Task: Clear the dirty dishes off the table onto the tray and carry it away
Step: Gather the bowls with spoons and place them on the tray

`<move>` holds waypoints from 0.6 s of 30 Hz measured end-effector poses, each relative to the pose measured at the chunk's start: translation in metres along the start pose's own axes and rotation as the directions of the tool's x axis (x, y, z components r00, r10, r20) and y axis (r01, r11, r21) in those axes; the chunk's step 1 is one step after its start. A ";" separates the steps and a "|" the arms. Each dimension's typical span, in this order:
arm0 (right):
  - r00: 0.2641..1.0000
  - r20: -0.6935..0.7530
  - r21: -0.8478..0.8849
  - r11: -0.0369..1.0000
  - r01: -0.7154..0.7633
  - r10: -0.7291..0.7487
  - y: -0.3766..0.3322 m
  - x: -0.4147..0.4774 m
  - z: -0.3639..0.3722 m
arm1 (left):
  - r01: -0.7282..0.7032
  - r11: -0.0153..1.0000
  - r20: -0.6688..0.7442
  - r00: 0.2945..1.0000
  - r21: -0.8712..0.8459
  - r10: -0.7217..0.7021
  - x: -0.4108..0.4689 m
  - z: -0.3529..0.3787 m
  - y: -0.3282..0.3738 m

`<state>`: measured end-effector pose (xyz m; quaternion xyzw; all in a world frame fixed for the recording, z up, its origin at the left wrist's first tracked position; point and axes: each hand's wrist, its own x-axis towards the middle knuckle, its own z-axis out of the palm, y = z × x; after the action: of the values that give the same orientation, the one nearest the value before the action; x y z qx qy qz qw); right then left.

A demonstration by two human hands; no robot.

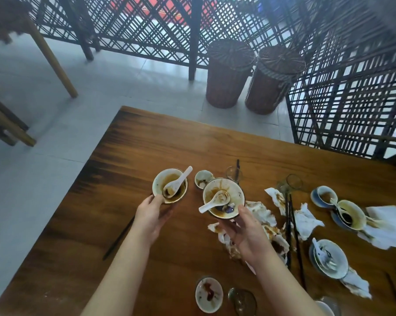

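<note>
Left bowl (169, 188), white inside with brown sauce streaks, stands upright, a white spoon (177, 182) leaning over its far rim; the left hand (150, 215) grips its near edge. Right bowl (223, 197), likewise smeared, is held from below by the right hand (244, 231), perhaps raised off the bench (169, 144), its second spoon (215, 202) jutting left. A small stained cup (203, 178) stands between the two, farther back. A sauce-marked saucer (208, 294) lies near the front edge. Far right, blue-rimmed bowls (324, 196) touch each other; nearer, a plate (329, 257) lies beside dark chopsticks (292, 224)
</note>
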<state>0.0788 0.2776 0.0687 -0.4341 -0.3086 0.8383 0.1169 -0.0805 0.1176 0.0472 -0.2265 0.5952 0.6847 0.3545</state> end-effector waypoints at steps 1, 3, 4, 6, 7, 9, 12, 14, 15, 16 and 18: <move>1.000 0.005 -0.001 1.000 0.008 -0.008 -0.001 -0.004 -0.001 | -0.017 1.000 0.031 0.999 0.003 0.017 -0.006 -0.001 0.001; 1.000 0.001 0.007 1.000 0.017 -0.017 -0.001 -0.013 -0.005 | -0.060 0.998 0.092 0.994 0.025 0.058 -0.021 -0.002 0.002; 1.000 0.000 0.015 1.000 0.025 -0.025 -0.002 -0.018 -0.008 | -0.082 0.996 0.120 0.990 0.042 0.076 -0.028 -0.001 0.002; 0.999 -0.007 0.016 0.999 0.033 -0.033 -0.001 -0.024 -0.017 | -0.102 0.992 0.152 0.984 0.067 0.091 -0.039 0.001 0.000; 0.999 -0.018 0.019 0.999 0.038 -0.037 -0.001 -0.028 -0.022 | -0.109 0.991 0.159 0.983 0.077 0.095 -0.045 0.003 -0.001; 0.998 -0.044 0.034 0.999 0.041 -0.040 -0.003 -0.033 -0.031 | -0.121 0.989 0.177 0.979 0.085 0.105 -0.054 0.010 -0.002; 0.996 -0.076 0.077 0.995 0.061 -0.055 -0.004 -0.040 -0.042 | -0.140 0.984 0.196 0.974 0.108 0.117 -0.065 0.021 -0.003; 0.993 -0.093 0.119 0.989 0.085 -0.074 -0.008 -0.049 -0.054 | -0.150 0.979 0.215 0.969 0.141 0.117 -0.075 0.033 -0.007; 0.992 -0.093 0.125 0.988 0.096 -0.085 -0.010 -0.052 -0.057 | -0.153 0.976 0.219 0.969 0.152 0.118 -0.077 0.035 -0.008; 0.991 -0.096 0.138 0.984 0.110 -0.098 -0.013 -0.055 -0.061 | -0.157 0.974 0.227 0.967 0.164 0.118 -0.080 0.039 -0.010; 0.985 -0.115 0.172 0.974 0.145 -0.126 -0.019 -0.065 -0.075 | -0.161 0.968 0.247 0.963 0.190 0.111 -0.090 0.052 -0.015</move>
<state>0.1757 0.2937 0.0908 -0.4423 -0.2542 0.8292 0.2283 -0.0050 0.1493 0.1126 -0.0640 0.6319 0.6631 0.3960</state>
